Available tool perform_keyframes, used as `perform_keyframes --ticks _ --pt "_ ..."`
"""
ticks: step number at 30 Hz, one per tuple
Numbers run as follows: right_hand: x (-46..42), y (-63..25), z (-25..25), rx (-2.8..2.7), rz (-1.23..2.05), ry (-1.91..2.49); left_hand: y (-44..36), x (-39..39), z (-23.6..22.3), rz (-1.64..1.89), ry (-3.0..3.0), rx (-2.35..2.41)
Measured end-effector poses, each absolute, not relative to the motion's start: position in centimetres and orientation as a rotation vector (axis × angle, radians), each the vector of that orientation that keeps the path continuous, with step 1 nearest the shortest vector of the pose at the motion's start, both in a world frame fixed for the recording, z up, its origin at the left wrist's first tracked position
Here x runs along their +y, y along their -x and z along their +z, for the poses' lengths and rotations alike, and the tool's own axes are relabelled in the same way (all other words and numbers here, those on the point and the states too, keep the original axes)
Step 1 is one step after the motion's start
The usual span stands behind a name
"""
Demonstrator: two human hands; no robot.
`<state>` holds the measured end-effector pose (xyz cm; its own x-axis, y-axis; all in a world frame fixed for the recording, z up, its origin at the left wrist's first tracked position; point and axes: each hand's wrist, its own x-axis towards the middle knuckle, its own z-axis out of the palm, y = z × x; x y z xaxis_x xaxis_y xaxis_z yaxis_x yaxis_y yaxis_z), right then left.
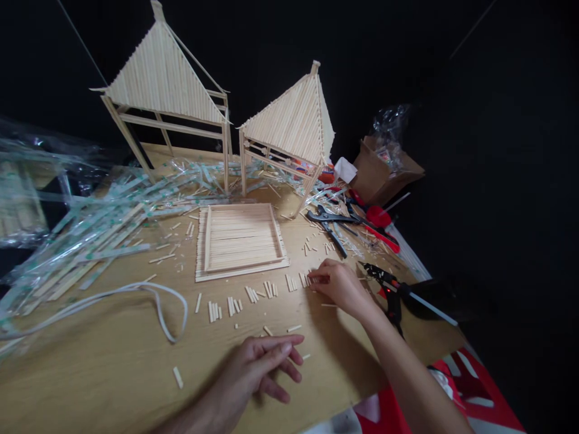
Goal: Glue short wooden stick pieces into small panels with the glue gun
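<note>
My right hand (337, 286) reaches to the right end of a row of short wooden sticks (270, 290), its fingertips pinched together on or beside the last group. Whether a stick is between those fingertips is hidden. My left hand (271, 366) hovers near the table's front with its fingers apart and nothing in them. Small groups of cut sticks lie side by side along the row. Behind it rests a flat stick panel (242, 238) with a raised rectangular frame on top. A few loose stick pieces (294, 328) lie between my hands.
Two stick-built roofed models (167, 72) stand at the back. Plastic wrappers and long sticks (104, 241) cover the left side, near a white cable (158, 295). On the right are black-handled cutters (328, 223), a hot glue gun (389, 289) and a cardboard box (384, 172).
</note>
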<state>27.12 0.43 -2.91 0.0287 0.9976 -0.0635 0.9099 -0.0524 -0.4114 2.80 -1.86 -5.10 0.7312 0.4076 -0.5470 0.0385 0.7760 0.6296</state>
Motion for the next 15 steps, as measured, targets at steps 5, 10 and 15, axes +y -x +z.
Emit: perform_keyframes --ticks 5,10,15 --pt "0.3 -27.3 -3.5 -1.943 0.495 2.042 -2.9 -1.8 -5.8 0.204 -0.664 0.713" --pt "0.5 -27.2 -3.7 -1.931 0.499 2.024 -2.9 -1.9 -6.1 0.193 -0.688 0.696" --pt "-0.3 -27.9 -1.1 -1.863 0.454 2.039 -2.9 -2.0 -5.9 0.145 -0.778 0.628"
